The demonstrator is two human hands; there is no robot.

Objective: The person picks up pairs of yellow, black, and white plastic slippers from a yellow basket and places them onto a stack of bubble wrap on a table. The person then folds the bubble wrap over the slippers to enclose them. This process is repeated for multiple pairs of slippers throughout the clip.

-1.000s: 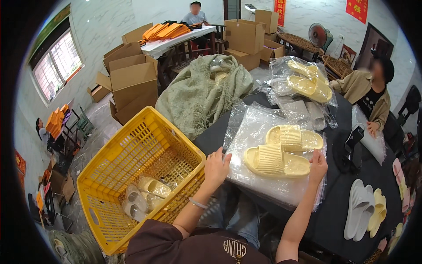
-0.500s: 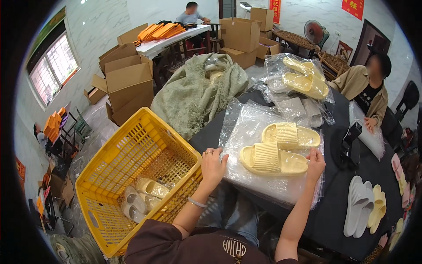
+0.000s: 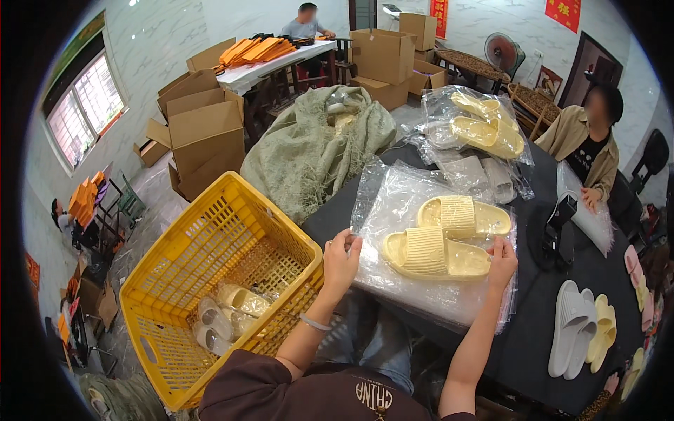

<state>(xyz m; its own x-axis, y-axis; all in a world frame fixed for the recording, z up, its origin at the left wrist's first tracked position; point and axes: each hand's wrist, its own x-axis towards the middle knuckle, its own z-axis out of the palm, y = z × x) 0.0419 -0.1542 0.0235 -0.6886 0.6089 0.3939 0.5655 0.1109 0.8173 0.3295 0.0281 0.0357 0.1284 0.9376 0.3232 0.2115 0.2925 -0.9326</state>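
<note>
A pair of pale yellow slippers (image 3: 435, 252) with ribbed straps lies on a stack of clear plastic bags (image 3: 414, 298), toes to the left. Shiny film over them suggests they are inside a clear plastic bag (image 3: 382, 203). At the left edge of this bag, my left hand (image 3: 341, 264) pinches the film between thumb and fingers. Beside the heel of the nearer slipper, my right hand (image 3: 502, 262) is closed on the bag's right edge. Its fingertips are close to the slipper, and whether they touch it I cannot tell.
To my left stands a yellow plastic crate (image 3: 225, 281) holding bagged slippers (image 3: 242, 302). More bagged slippers (image 3: 488, 130) lie at the table's far side. Grey slippers (image 3: 572, 330) and a black device (image 3: 559, 224) are on the right. A person (image 3: 590, 133) sits across; a woven sack (image 3: 316, 140) stands ahead.
My left hand has shifted slightly up and away from me along the bag's edge. My right hand and the yellow slippers have barely moved.
</note>
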